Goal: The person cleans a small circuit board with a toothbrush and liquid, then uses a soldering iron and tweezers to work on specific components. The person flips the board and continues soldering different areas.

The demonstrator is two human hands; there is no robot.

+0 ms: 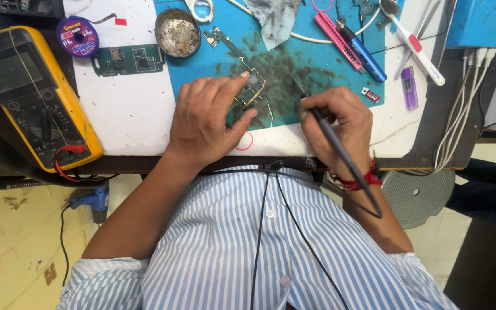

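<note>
Fingers of the left hand [205,117] hid part of a small circuit board [252,89] and pinched it between thumb and pointer on the blue mat [317,63]. The right hand [340,117] was closed around a thin black soldering iron [340,152]. Its tip was hard to see. The iron's long body ran from the mat back toward the person's striped shirt [231,252]. A yellow meter [30,97] sat on the tabletop [127,115], cut off at the edge.
</note>
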